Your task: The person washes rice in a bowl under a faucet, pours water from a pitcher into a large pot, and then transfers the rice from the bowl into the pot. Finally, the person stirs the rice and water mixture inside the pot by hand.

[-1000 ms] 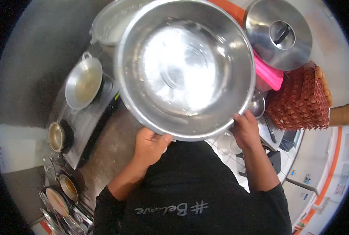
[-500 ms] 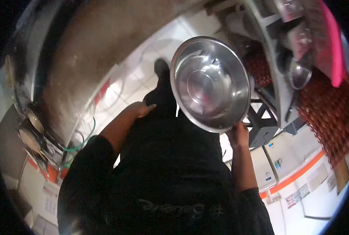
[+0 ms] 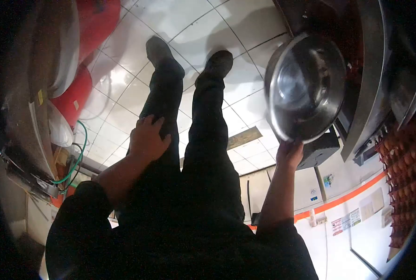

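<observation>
My right hand (image 3: 289, 153) is closed on the rim of a large steel mixing bowl (image 3: 275, 109). The bowl hangs tilted out to my right, its shiny hollow side showing and nothing visible inside it. Fingers of that hand are partly hidden by the rim. Over my left thigh, my left hand (image 3: 148, 140) lies with its fingers apart and holds nothing.
A metal counter edge (image 3: 373, 79) runs close beside the bowl on the right, with reddish-brown stacked egg trays (image 3: 406, 186) below it in view. Red containers (image 3: 74, 95) and a green hose (image 3: 83, 151) are on my left. White tiles (image 3: 194, 35) cover the floor.
The bowl has moved from in front of me out to the right, still in my right hand. My view has shifted, and both legs and more floor now show.
</observation>
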Motion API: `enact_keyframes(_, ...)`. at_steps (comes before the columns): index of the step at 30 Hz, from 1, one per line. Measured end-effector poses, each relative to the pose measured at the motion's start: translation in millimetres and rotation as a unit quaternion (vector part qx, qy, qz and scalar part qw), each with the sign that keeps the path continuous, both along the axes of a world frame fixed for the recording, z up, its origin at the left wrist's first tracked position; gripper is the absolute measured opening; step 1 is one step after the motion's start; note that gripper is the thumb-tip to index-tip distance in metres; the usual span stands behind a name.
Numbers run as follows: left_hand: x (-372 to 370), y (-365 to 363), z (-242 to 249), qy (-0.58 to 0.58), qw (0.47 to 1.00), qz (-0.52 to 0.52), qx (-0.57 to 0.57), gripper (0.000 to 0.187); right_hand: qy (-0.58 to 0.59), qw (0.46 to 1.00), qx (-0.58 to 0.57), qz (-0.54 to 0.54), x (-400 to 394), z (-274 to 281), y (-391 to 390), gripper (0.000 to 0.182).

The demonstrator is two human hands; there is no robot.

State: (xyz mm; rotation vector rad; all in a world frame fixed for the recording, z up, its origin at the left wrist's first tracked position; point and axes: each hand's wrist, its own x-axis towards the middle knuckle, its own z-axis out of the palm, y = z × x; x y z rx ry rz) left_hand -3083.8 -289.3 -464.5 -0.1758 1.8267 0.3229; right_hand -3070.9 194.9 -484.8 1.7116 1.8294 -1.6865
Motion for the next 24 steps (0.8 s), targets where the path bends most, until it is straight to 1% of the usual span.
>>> enact_keyframes(2, 1, 2, -3, -0.003, 1.0, -0.002, 0.005, 0.07, -0.013, 0.998, 0.023, -0.057, -36, -8, -6, 0.047)
enact_keyframes(3, 6, 3, -5, 0.025, 1.0, -0.013, -0.004, 0.067, 0.005, 0.997, 0.052, -0.056, -49, -18, -2, 0.046)
enact_keyframes(5, 8, 1, -5, 0.056, 0.998, -0.028, -0.015, 0.064, 0.092, 0.986, 0.03, -0.135, -87, -30, -6, 0.046)
enact_keyframes(6, 5, 0, -7, 0.05, 0.998, -0.024, -0.014, 0.064, 0.163, 0.963, -0.021, -0.211, -108, -37, -9, 0.046)
enact_keyframes(8, 6, 0, -5, 0.038, 0.999, -0.019, -0.016, 0.064, 0.176, 0.96, 0.0, -0.216, -131, -70, 27, 0.048)
enact_keyframes(10, 3, -4, -6, 0.035, 0.999, -0.025, -0.009, 0.063, 0.2, 0.956, 0.017, -0.214, -170, -86, 35, 0.047)
enact_keyframes(11, 2, -5, -4, 0.036, 0.999, -0.022, -0.014, 0.063, 0.201, 0.974, -0.009, -0.101, -170, -126, 97, 0.05)
enact_keyframes(12, 0, -6, -4, 0.038, 0.999, -0.026, -0.013, 0.063, 0.209, 0.977, -0.026, 0.014, -169, -166, 159, 0.053)
enact_keyframes(13, -1, -7, -4, 0.039, 0.999, -0.031, -0.01, 0.063, -0.022, 0.924, 0.203, 0.324, -188, -143, 133, 0.054)
enact_keyframes(14, -2, -8, -3, 0.037, 0.999, -0.027, -0.012, 0.063, -0.235, 0.682, 0.432, 0.542, -211, -116, 99, 0.056)
enact_keyframes(15, -5, -10, -2, 0.029, 0.999, -0.023, -0.002, 0.064, -0.306, 0.629, 0.444, 0.56, -237, -96, 74, 0.059)
enact_keyframes(18, -6, -13, -3, 0.017, 1.0, -0.009, 0.005, 0.064, -0.259, 0.624, 0.474, 0.564, -251, -110, 96, 0.068)
enact_keyframes(20, -7, -16, -7, 0.021, 1.0, 0.002, 0.001, 0.064, -0.248, 0.685, 0.401, 0.556, -264, -116, 104, 0.062)
enact_keyframes(23, -1, -18, -8, 0.05, 0.999, -0.011, -0.009, 0.061, -0.23, 0.763, 0.281, 0.535, -275, -123, 120, 0.055)
enact_keyframes(24, -2, -19, -9, 0.048, 0.999, -0.009, -0.007, 0.062, -0.228, 0.763, 0.283, 0.534, -267, -133, 127, 0.055)
